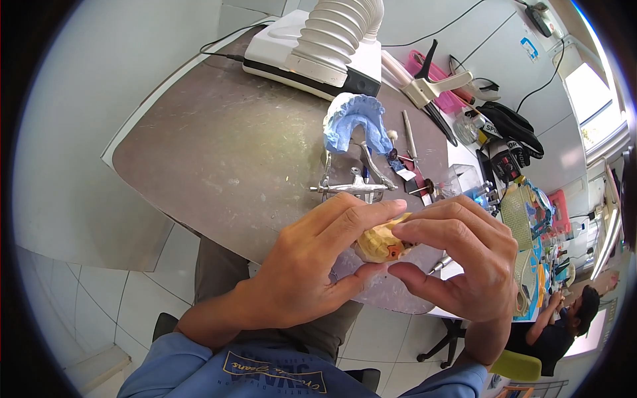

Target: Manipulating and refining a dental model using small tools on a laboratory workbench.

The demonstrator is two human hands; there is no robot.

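Observation:
A yellow dental cast (pixel 378 243) with a small reddish-brown patch is held above the bench's near edge. My left hand (pixel 318 255) closes on its left side, thumb below and fingers above. Curled round its right side is my right hand (pixel 464 255), fingertips against the top and thumb low beside it. The fingers hide part of the cast. Just beyond my hands, a metal dental articulator (pixel 355 188) stands on the bench, with a blue and white dental cast (pixel 355 123) at its far end.
A white machine with a ribbed hose (pixel 338 40) stands at the back of the brown bench (pixel 219 152). Slim hand tools (pixel 409 136) and small polishing bits (pixel 424 187) lie right of the articulator. Farther right are a pink container (pixel 441 86), a mesh basket (pixel 517 215) and a seated person (pixel 564 325).

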